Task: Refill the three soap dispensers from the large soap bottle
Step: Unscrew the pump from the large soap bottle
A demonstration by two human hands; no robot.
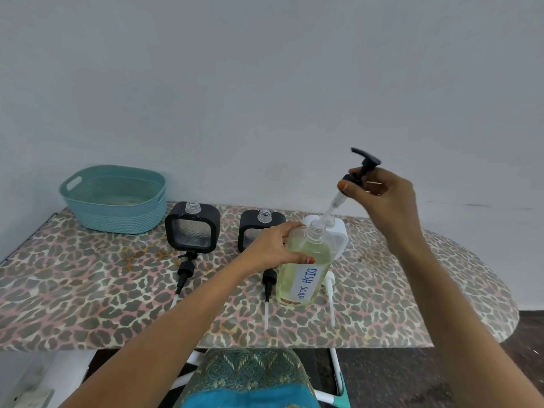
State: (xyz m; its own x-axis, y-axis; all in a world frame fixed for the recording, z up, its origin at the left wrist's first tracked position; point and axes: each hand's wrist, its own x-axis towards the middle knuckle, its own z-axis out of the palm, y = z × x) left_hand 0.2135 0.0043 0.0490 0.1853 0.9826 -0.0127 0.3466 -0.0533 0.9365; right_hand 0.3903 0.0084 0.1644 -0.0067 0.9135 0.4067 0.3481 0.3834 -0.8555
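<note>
left grip [273, 245]: wrapped round the shoulder of the large soap bottle [321, 254], thumb on the front just above the label.
right grip [379, 192]: fingertips pinch the collar of a black pump [363, 163], held in the air above and right of the bottle, nozzle pointing left.
pump tube [335, 201]: clear, slants down-left from the right grip. Its end is just above the bottle's open neck, contact unclear.
large soap bottle: upright on the table [88, 290], below the right grip, yellowish liquid inside, "DISH SOAP" label, no cap.
white dispenser [343, 240]: just behind the bottle, mostly hidden.
middle black dispenser [250, 228]: open neck, partly behind the left grip.
left black dispenser [192, 229]: open neck, further left in the same row.
loose black pump [185, 269]: lies in front of the left black dispenser.
second loose black pump [268, 281]: lies just left of the bottle.
loose white pump [329, 285]: lies just right of the bottle.
teal basket [117, 219]: far left, at the table's back edge.
</note>
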